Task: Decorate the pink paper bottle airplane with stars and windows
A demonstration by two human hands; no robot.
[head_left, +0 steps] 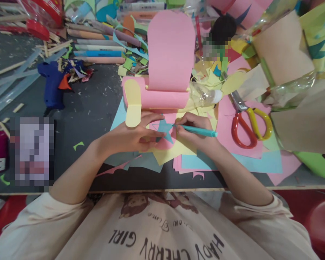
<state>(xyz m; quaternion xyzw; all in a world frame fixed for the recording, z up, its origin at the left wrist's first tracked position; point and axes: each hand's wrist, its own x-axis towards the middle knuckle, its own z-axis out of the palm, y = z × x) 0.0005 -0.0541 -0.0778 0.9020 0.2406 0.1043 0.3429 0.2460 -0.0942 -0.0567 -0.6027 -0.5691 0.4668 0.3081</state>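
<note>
A blue paper star (165,128) lies on a piece of pink paper (166,145) in front of me. My left hand (141,131) rests over the star's left side, fingers stretched out and pressing it flat. A drawn point outline shows on the pink paper between those fingers. Closed around a teal felt-tip pen (199,130), my right hand (196,128) has the pen's tip at the star's right edge. Just beyond the hands stands a pink paper shape (171,54) with a rolled base. A yellow paper strip (133,103) is on the base's left end, partly over my left hand.
Scissors (246,122) with red and yellow handles lie on pink paper at right. A blue glue gun (52,85) is at left, near several markers (100,53) and paper scraps. A clear bottle (206,94) lies behind my right hand. Brown paper (306,115) stands at far right.
</note>
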